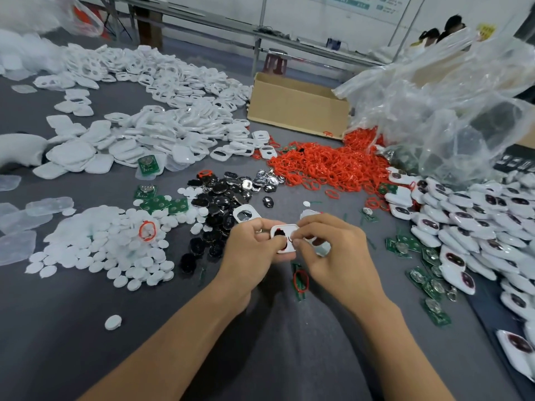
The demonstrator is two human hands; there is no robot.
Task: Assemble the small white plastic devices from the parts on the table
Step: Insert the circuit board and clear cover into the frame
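Shell (281, 230), white, pinched by left hand (251, 251) and right hand (333, 256); wall writing (356, 5) blurred

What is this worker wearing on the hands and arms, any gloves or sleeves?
Nothing that shows. The left hand and right hand are bare, without gloves. Both forearms are bare right to the picture's lower edge, with no sleeve, watch or bracelet in view.

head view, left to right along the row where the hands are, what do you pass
white disc pile → black parts pile → left hand → white housing → right hand → green boards → pile of white devices
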